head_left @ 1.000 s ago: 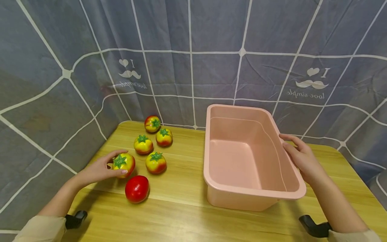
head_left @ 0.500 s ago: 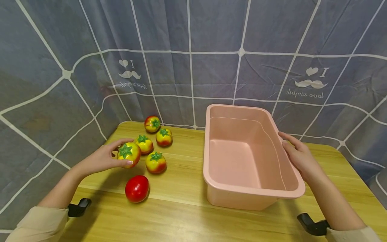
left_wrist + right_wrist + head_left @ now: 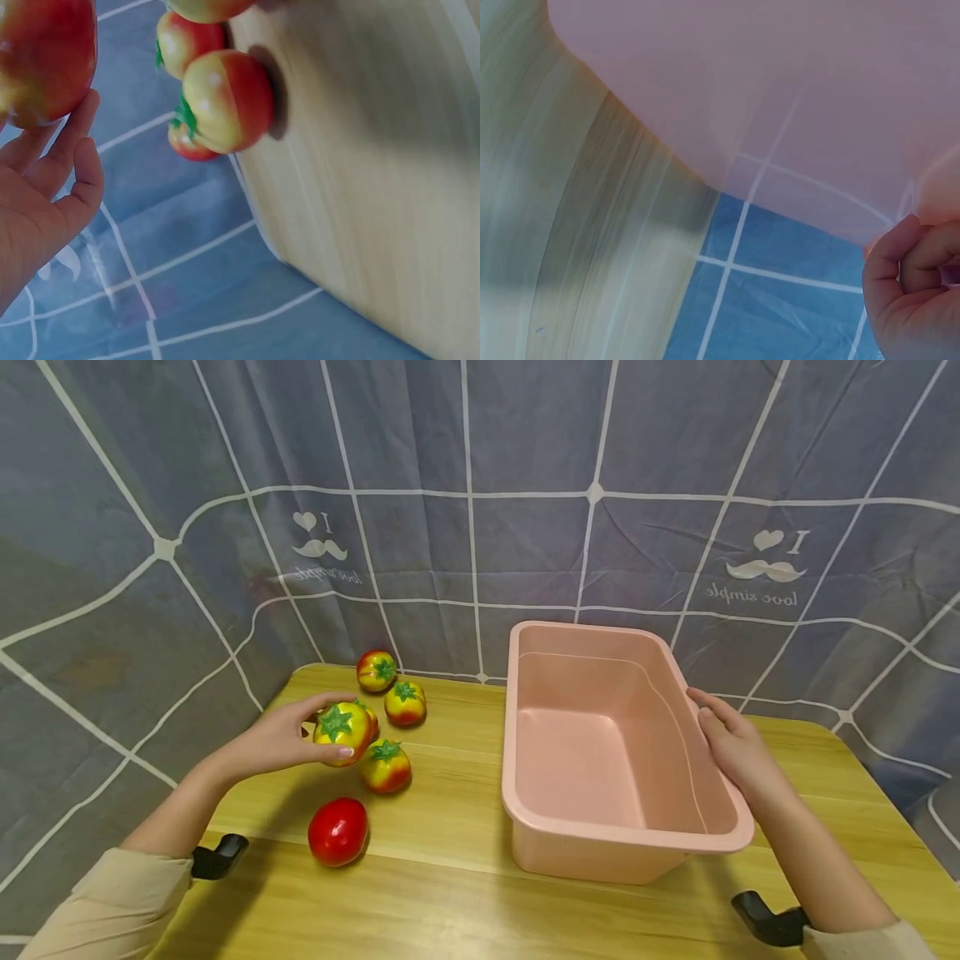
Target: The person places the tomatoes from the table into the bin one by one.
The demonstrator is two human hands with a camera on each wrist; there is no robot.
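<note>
My left hand (image 3: 273,739) grips a yellow-and-red toy tomato (image 3: 341,735) with a green star-shaped leaf top, thumb on its near side and fingers behind. It hangs above the table, partly covering another toy tomato (image 3: 372,720) in the head view. In the left wrist view the held one shows only its reddish side at the upper left. Close by are three more toy tomatoes: a near one (image 3: 386,768) and two farther back. A glossy plain red fruit (image 3: 338,832) lies in front. My right hand (image 3: 746,756) holds the right rim of a pink plastic tub (image 3: 600,858), fingers curled at its edge.
The tub's inside shows only its bare floor. It stands on the wood-grain table (image 3: 450,910), right of the fruit. A grey-blue curtain (image 3: 420,543) with white grid lines hangs behind the table and along its left side. Black straps' ends show at both wrists.
My left hand has lifted the toy tomato off the table and carried it to the right, in front of the others. The right hand stays at the tub's rim.
</note>
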